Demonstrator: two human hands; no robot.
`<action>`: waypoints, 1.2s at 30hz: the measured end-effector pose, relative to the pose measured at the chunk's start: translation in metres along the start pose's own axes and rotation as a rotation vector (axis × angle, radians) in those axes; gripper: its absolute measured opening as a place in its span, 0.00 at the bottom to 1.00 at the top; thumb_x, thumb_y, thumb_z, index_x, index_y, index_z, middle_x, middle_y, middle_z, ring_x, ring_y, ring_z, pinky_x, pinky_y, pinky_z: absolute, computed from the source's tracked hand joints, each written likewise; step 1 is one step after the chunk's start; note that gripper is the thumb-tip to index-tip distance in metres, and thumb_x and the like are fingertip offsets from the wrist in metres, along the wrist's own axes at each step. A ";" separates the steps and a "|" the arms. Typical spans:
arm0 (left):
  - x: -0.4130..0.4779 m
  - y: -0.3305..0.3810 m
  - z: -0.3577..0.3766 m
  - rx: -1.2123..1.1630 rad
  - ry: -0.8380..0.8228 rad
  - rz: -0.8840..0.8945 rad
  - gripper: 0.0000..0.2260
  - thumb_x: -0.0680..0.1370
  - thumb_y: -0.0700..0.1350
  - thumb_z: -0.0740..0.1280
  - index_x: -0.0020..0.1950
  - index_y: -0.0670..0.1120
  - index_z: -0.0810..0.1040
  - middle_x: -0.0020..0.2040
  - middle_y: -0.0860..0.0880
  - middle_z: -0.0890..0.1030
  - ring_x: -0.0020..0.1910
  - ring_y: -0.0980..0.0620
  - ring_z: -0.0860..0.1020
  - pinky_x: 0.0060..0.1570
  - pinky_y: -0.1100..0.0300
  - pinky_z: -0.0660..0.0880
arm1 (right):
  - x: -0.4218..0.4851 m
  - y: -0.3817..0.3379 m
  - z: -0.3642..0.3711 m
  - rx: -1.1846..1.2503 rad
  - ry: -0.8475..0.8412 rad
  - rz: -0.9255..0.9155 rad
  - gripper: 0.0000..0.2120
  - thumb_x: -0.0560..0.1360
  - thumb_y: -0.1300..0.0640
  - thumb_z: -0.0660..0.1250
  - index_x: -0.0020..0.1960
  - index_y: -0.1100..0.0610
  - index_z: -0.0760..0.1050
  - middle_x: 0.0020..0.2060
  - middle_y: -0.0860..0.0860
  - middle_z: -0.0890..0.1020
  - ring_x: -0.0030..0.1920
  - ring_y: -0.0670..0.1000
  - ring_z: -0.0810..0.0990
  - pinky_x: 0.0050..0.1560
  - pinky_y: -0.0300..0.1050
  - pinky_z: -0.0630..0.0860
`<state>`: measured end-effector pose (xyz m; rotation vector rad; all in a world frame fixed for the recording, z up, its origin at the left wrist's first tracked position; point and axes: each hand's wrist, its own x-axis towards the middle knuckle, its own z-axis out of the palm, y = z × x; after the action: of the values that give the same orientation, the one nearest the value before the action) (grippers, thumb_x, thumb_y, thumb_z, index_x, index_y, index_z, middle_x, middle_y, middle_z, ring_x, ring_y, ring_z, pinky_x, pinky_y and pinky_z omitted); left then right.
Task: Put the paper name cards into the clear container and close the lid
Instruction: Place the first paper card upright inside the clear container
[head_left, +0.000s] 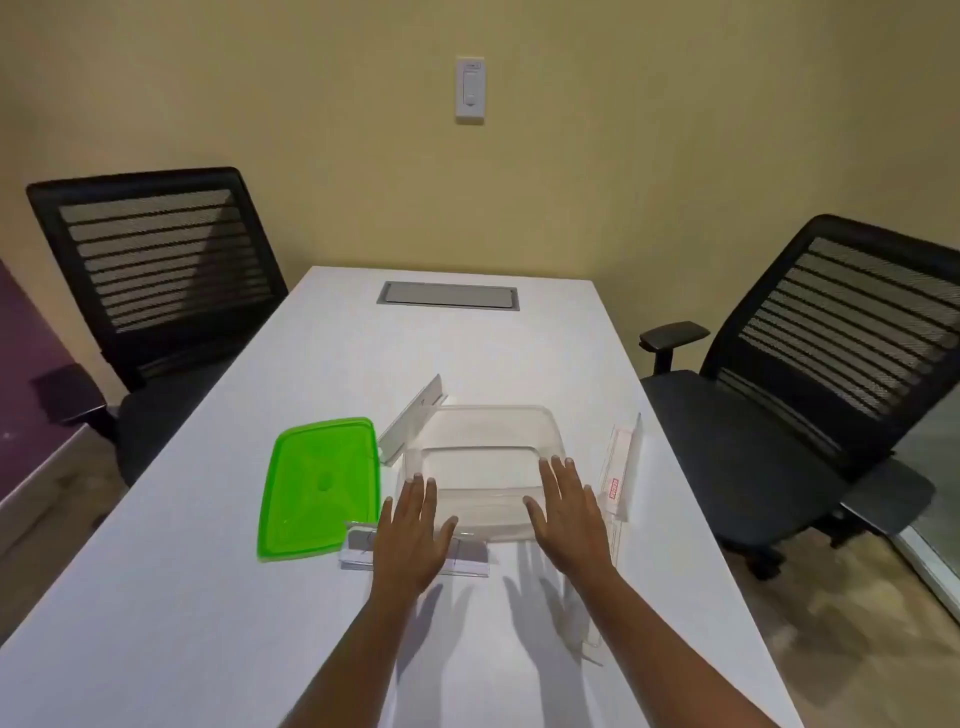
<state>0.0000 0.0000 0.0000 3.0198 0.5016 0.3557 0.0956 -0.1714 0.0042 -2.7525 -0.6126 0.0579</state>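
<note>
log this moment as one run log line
stage: pre-grasp | left hand: open | right hand: open | clear container: empty | green lid: off, left of it

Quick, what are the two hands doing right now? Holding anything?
Left hand: open, fingers spread, holding nothing, over the near edge of the clear container.
Right hand: open, fingers spread, holding nothing.

Item count on the white rectangular tabletop (322, 364):
- Clear rectangular plastic container (483, 431): one
- Green rectangular plastic lid (319, 486): one
- Clear acrylic name card holders: three visible (rear (413, 415), right (621, 467), front (358, 551))
- Black mesh-backed office chairs: two (left (156, 260), right (831, 338))
- Bare hands: two (left (410, 535), right (569, 512))
</note>
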 end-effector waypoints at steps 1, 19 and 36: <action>0.001 -0.001 0.005 -0.023 0.043 0.008 0.38 0.80 0.57 0.38 0.50 0.39 0.85 0.50 0.42 0.86 0.48 0.46 0.86 0.40 0.49 0.82 | -0.002 0.001 0.003 -0.007 -0.028 0.006 0.27 0.81 0.46 0.48 0.77 0.53 0.47 0.78 0.51 0.49 0.78 0.50 0.46 0.77 0.51 0.49; -0.017 -0.010 0.023 0.001 -0.105 0.008 0.21 0.70 0.54 0.70 0.56 0.41 0.83 0.58 0.41 0.83 0.53 0.42 0.83 0.44 0.46 0.81 | -0.020 0.009 0.042 -0.011 -0.129 0.034 0.27 0.81 0.48 0.49 0.77 0.51 0.48 0.78 0.52 0.47 0.78 0.51 0.46 0.76 0.51 0.54; -0.048 -0.040 0.045 -0.170 0.041 -0.166 0.27 0.76 0.60 0.30 0.71 0.53 0.23 0.71 0.58 0.22 0.71 0.64 0.25 0.72 0.64 0.29 | -0.038 -0.004 0.070 0.281 -0.242 0.147 0.24 0.81 0.51 0.52 0.75 0.56 0.55 0.76 0.51 0.58 0.76 0.50 0.56 0.73 0.44 0.60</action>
<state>-0.0462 0.0216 -0.0578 2.7896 0.6829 0.4265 0.0523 -0.1629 -0.0622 -2.5276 -0.4222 0.4797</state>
